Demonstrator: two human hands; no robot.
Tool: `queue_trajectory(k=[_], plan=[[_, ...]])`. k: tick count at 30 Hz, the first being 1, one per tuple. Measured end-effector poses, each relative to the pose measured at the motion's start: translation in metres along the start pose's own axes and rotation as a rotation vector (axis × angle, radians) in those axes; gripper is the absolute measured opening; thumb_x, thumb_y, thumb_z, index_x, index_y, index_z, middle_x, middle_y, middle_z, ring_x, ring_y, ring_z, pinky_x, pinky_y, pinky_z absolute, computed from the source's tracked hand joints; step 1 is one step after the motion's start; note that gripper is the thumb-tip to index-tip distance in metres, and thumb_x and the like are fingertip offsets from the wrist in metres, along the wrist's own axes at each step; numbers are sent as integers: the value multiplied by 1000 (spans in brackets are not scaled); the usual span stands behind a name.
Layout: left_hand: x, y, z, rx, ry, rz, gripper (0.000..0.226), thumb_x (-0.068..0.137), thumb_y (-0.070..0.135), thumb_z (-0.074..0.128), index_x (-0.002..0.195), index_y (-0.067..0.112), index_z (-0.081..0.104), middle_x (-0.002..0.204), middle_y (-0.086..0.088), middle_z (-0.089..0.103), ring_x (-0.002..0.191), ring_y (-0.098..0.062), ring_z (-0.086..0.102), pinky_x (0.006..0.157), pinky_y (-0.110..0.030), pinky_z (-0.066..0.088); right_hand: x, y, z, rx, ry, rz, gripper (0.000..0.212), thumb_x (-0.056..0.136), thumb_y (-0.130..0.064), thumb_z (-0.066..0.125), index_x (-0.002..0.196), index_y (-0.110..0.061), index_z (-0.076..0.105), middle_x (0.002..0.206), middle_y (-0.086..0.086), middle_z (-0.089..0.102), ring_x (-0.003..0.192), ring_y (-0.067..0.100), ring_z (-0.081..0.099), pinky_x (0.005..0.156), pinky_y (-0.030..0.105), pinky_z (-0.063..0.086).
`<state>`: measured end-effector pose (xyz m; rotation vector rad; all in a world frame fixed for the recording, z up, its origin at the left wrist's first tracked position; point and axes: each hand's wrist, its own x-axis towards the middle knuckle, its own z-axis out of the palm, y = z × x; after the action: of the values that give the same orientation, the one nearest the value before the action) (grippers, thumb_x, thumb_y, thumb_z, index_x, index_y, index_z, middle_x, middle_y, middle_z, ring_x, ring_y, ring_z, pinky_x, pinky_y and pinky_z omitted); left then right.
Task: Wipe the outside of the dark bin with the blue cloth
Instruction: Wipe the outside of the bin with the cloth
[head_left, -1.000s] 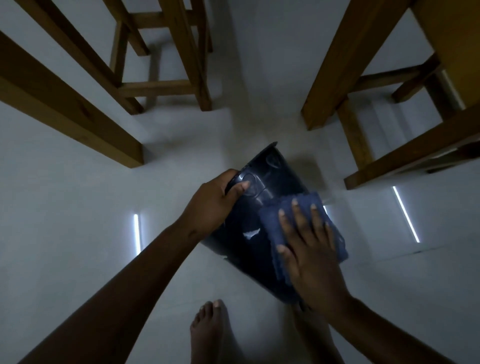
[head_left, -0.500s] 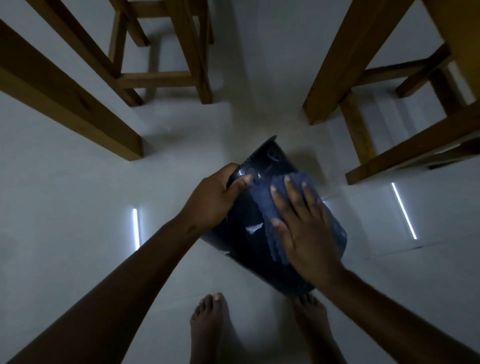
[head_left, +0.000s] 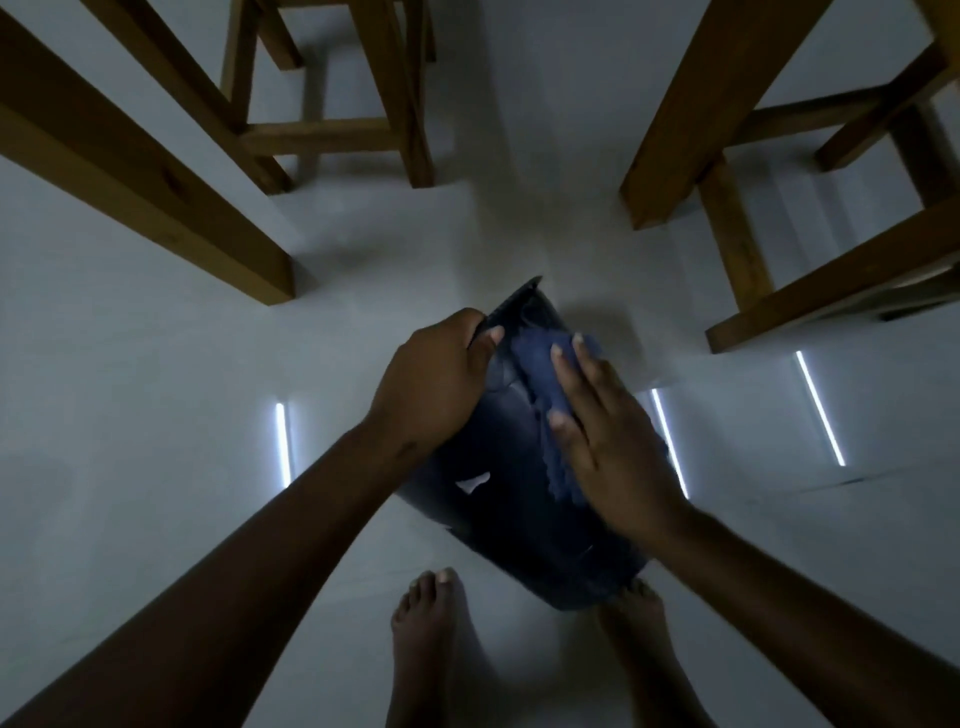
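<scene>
The dark bin (head_left: 498, 519) is tilted over the white floor, its far end pointing away from me. My left hand (head_left: 431, 384) grips that far end, thumb curled over the edge. The blue cloth (head_left: 540, 374) lies on the bin's upper side near the far end. My right hand (head_left: 608, 441) presses flat on the cloth, fingers spread and pointing away. Most of the cloth is hidden under that hand. A small pale mark (head_left: 472, 482) shows on the bin's side.
Wooden chair legs (head_left: 395, 88) stand at the back left and a thick wooden beam (head_left: 135, 171) runs along the left. More wooden furniture legs (head_left: 727, 223) stand at the right. My bare feet (head_left: 426, 644) are just below the bin. Light strips reflect off the floor.
My right hand has slid the cloth along the bin's side toward its far end, close to my left hand. The left hand keeps its grip on the bin.
</scene>
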<state>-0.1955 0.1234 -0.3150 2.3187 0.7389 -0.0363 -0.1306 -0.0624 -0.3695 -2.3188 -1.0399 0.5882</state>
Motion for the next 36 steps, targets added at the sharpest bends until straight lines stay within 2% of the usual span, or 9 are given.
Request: queue_trajectory(k=[3, 5, 9, 15, 19, 24, 28, 32, 36], plan=[[4, 1, -3, -56, -70, -8, 27, 100, 32, 40, 94, 13, 57, 86, -4, 65, 79, -21, 60, 73, -35, 49, 24, 32, -7, 250, -30, 208, 67, 89, -70, 17, 149, -41, 16, 159, -8, 23, 144, 12, 25, 117, 45, 26], [6, 0, -2, -40, -58, -40, 25, 100, 33, 41, 92, 14, 56, 82, -1, 63, 73, -16, 58, 64, -28, 45, 4, 23, -3, 148, -55, 261, 66, 90, -67, 12, 150, -39, 11, 160, -3, 21, 145, 17, 24, 116, 48, 28], [10, -2, 2, -2, -60, -32, 27, 100, 32, 42, 92, 12, 57, 78, 2, 58, 67, -13, 53, 55, -21, 34, -41, -19, 8, -177, -45, 8, 59, 94, -57, -2, 149, -37, -12, 162, -1, -6, 148, 24, -8, 118, 45, 7], [12, 2, 2, -17, -50, -46, 29, 100, 34, 40, 95, 12, 58, 80, 3, 59, 72, -15, 54, 58, -21, 38, 16, 19, -11, 206, -14, 168, 60, 95, -59, 18, 150, -37, 12, 161, -2, 18, 146, 14, 19, 117, 45, 26], [10, -1, 2, -25, -50, -74, 27, 100, 31, 42, 91, 11, 58, 79, 0, 60, 73, -19, 56, 63, -28, 37, -34, -13, 9, -179, -32, 20, 60, 97, -55, 3, 152, -31, -4, 163, 4, 2, 149, 26, -1, 119, 51, 11], [13, 7, -6, -78, -138, -63, 22, 99, 29, 45, 102, 16, 63, 87, 3, 62, 83, -16, 59, 61, -24, 38, 8, -4, -3, 1, 35, 8, 58, 97, -53, 13, 151, -30, 15, 161, 2, 14, 148, 21, 14, 118, 39, 21], [-10, 1, -10, -71, -113, -26, 27, 101, 35, 38, 122, 26, 53, 102, 7, 63, 89, -13, 60, 74, -26, 44, 12, 22, -13, 253, -34, 125, 47, 101, -47, 23, 147, -40, 17, 158, -7, 24, 138, -3, 22, 118, 26, 23], [-7, -3, -5, -87, -82, 11, 28, 102, 32, 37, 122, 24, 54, 107, 2, 67, 94, -17, 62, 79, -27, 45, -33, -7, 14, -165, 17, -10, 56, 99, -49, 7, 152, -33, 0, 163, 2, 4, 149, 22, 0, 120, 47, 11], [-1, 2, -3, -102, -96, 6, 31, 102, 34, 36, 125, 23, 54, 117, -1, 66, 102, -18, 61, 88, -29, 46, 17, 4, -9, 112, 12, 26, 52, 101, -46, 20, 151, -31, 14, 161, -2, 15, 147, 14, 15, 119, 40, 22]])
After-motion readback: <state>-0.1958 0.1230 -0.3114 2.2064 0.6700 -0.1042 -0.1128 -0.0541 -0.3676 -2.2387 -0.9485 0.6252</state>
